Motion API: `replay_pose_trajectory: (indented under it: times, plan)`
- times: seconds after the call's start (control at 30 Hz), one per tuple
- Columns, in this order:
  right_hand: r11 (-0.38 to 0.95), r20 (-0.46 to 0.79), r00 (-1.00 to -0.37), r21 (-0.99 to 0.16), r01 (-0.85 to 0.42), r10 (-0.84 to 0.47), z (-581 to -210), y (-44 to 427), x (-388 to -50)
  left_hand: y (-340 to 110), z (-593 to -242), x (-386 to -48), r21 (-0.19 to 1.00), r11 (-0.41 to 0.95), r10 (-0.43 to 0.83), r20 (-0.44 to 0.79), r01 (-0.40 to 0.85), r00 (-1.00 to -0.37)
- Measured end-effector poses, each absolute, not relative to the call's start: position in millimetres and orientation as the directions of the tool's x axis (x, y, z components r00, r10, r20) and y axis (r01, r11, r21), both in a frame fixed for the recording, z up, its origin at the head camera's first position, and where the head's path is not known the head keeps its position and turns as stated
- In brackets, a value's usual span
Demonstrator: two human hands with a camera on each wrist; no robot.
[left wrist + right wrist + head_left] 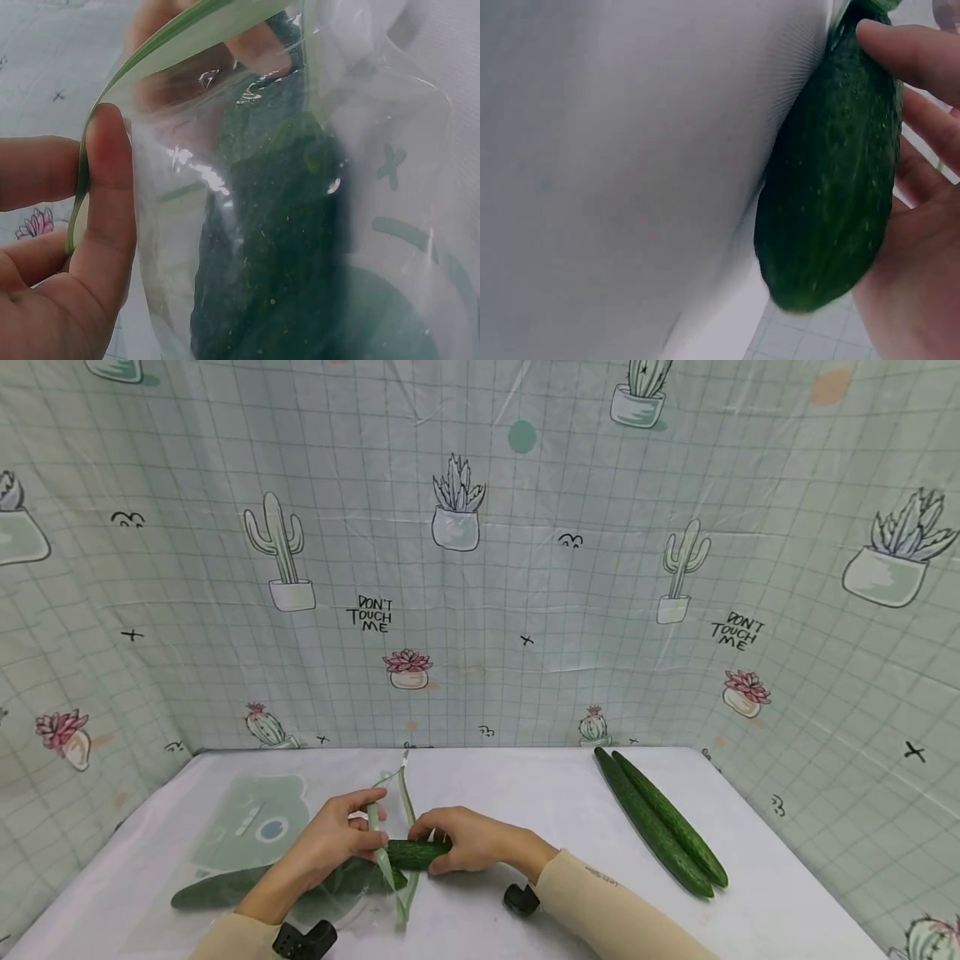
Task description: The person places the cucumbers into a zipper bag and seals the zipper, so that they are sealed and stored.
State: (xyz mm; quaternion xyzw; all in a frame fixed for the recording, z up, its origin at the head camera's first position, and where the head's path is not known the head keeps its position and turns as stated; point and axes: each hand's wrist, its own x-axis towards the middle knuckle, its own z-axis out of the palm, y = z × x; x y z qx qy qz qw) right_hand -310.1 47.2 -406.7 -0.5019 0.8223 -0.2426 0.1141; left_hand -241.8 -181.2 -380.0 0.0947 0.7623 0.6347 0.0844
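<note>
Left hand (339, 837): fingers pinching the green-edged rim (166, 46) of a clear plastic bag (251, 806); thumb and fingers on either side of the band in the left wrist view. Bag lies on the left half of the white counter (540, 785), green print showing, mouth toward the right hand.

Right hand (474, 843): fingers curled round a dark green cucumber (829, 172), roughly lengthwise across the counter. Cucumber's left end is at the bag mouth, behind the left fingers; how far inside, cannot tell. Blunt right end in the right hand.

Second cucumber (217, 890) inside the bag, seen through the film; left forearm crosses above it.

Far right of counter: a pair of cucumbers (656, 818), side by side, slanting, well apart from the right hand.

Person in beige sleeves (618, 910); a black wrist camera (521, 900) at the right wrist, similar device at the left. Behind: grid-patterned sheet (480, 585) with potted cacti, succulents and "DON'T TOUCH ME" lettering.
</note>
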Motion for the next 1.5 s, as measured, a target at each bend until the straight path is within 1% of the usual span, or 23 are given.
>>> replay_pose_trajectory:
  times: [0.1,0.3,0.5,0.63,0.73,0.87,1.0,1.23,1.33,1.5]
  plan:
    - [0.414,0.033,-0.489,-0.483,-0.771,-0.872,-406.5,53.2,-310.1,-180.5,-380.1,-241.2,0.983,0.179,0.26,-0.01,0.037,-0.966]
    - [0.496,0.005,-0.537,-0.378,-0.782,-0.843,-402.2,76.1,-305.8,-179.8,-380.6,-241.4,0.981,0.189,0.265,-0.009,0.043,-0.964]
    - [0.526,-0.018,-0.572,-0.418,-0.74,-0.82,-401.2,93.2,-300.1,-180.0,-381.2,-241.7,0.981,0.19,0.261,-0.007,0.045,-0.965]
    - [0.544,-0.012,-0.581,-0.37,-0.753,-0.814,-403.2,96.0,-299.0,-179.7,-381.2,-241.7,0.981,0.187,0.262,-0.004,0.046,-0.965]
    - [0.54,0.014,-0.576,-0.329,-0.775,-0.817,-403.6,95.7,-298.2,-179.4,-381.1,-242.0,0.982,0.185,0.265,-0.006,0.045,-0.964]
    - [0.514,0.063,-0.552,-0.291,-0.807,-0.831,-401.4,91.5,-296.9,-179.6,-380.7,-241.6,0.983,0.179,0.277,-0.009,0.042,-0.961]
    - [0.49,0.111,-0.536,-0.282,-0.825,-0.837,-398.4,81.2,-297.4,-179.2,-379.8,-240.9,0.984,0.172,0.286,-0.012,0.039,-0.958]
    - [0.45,0.168,-0.51,-0.297,-0.842,-0.844,-396.1,52.0,-300.6,-180.4,-379.2,-240.5,0.984,0.178,0.284,-0.023,0.029,-0.958]
    - [0.447,0.165,-0.512,-0.313,-0.838,-0.843,-395.8,40.3,-302.1,-180.3,-378.8,-241.0,0.983,0.181,0.287,-0.03,0.024,-0.957]
    - [0.433,0.129,-0.509,-0.376,-0.819,-0.851,-397.3,24.3,-306.2,-180.4,-379.4,-241.4,0.982,0.186,0.277,-0.031,0.022,-0.96]
